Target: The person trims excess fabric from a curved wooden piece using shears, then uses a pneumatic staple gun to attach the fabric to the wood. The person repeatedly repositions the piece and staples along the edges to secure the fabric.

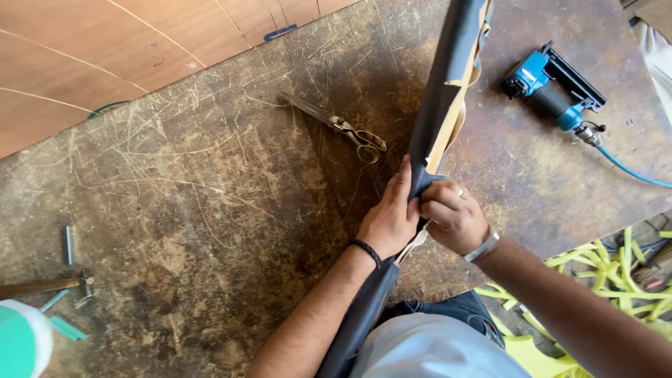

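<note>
Both hands, left hand (390, 220) and right hand (453, 217), fingers clamped on the dark fabric strip (441, 84) at frame centre; scissors (343, 127) just left, blue staple gun (553, 87) upper right on the counter (210, 210).

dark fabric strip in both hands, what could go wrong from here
1. The dark fabric strip is pinched by the left hand and right hand at one spot only; its tan backing is peeling off along the edge and might tear or wrinkle.
2. The scissors lie close to the left hand, which might brush them.
3. The blue staple gun has a hose that could snag.
</note>
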